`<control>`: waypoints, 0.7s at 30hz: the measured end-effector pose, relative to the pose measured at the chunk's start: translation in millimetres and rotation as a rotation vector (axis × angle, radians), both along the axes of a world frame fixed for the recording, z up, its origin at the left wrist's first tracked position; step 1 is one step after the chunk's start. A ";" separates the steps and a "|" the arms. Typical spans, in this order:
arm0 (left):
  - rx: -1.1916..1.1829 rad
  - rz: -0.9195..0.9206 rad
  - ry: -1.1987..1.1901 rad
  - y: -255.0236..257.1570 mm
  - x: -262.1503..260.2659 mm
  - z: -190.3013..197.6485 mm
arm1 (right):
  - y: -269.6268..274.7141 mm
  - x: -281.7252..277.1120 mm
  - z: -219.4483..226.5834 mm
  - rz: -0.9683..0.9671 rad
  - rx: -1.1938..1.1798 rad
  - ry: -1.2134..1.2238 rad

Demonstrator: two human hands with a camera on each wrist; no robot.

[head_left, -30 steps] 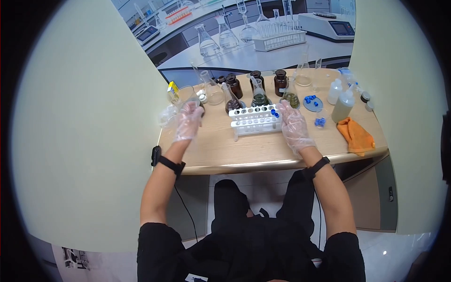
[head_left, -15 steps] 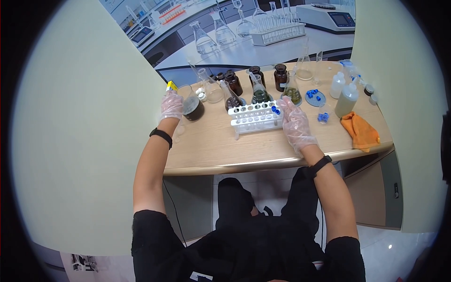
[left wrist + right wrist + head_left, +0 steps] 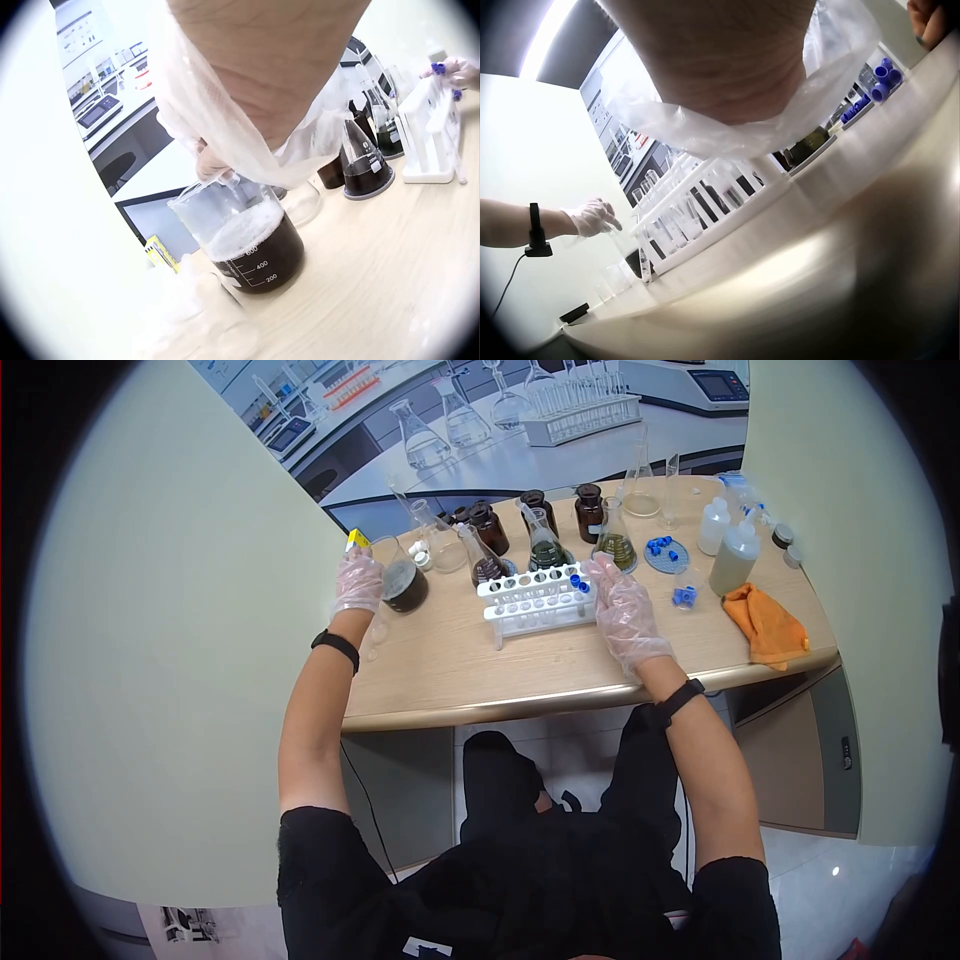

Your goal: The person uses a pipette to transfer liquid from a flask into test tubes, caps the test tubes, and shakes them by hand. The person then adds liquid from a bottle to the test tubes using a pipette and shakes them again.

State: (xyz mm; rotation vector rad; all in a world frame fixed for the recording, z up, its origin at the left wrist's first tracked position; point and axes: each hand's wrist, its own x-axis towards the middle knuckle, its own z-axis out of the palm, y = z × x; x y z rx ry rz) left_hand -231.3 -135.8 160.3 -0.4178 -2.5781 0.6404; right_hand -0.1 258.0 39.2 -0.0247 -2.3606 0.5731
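Observation:
In the head view the gloved left hand (image 3: pixel 358 578) is at the left side of a large beaker (image 3: pixel 405 588) of dark liquid. The left wrist view shows curled fingers at the rim of this beaker (image 3: pixel 262 259), with pale foam on its liquid. The gloved right hand (image 3: pixel 628 618) grips the right end of a white test tube rack (image 3: pixel 540 622), beside two blue caps (image 3: pixel 579 583) on tubes. Its fingertips are partly hidden. Clear tubes stand in the rack (image 3: pixel 705 232) in the right wrist view.
Behind the rack stand flasks of dark and greenish liquid (image 3: pixel 546 553) and brown bottles (image 3: pixel 589 515). At right are blue caps on a dish (image 3: pixel 666 554), more caps (image 3: pixel 684 596), squeeze bottles (image 3: pixel 735 560) and an orange cloth (image 3: pixel 766 628). A yellow box (image 3: pixel 356 540) is at far left.
The left hand has moved left and forward, from in front of the beaker to its left side. The right hand stays at the rack's right end. The head view has shifted slightly.

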 end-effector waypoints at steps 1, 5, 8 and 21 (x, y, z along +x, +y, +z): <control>0.015 0.001 0.002 -0.1 0.9 0.2 | -0.3 0.9 0.8 -0.001 0.000 -0.001; 0.015 -0.001 -0.014 -2.2 1.6 1.3 | 0.1 1.6 1.2 0.002 0.008 -0.016; 0.003 -0.033 0.014 -18.4 -15.3 -6.5 | -0.4 2.9 3.3 0.004 -0.007 -0.029; 0.961 -0.626 -0.139 82.8 68.3 15.4 | 0.1 -0.3 -2.2 -0.007 0.012 -0.023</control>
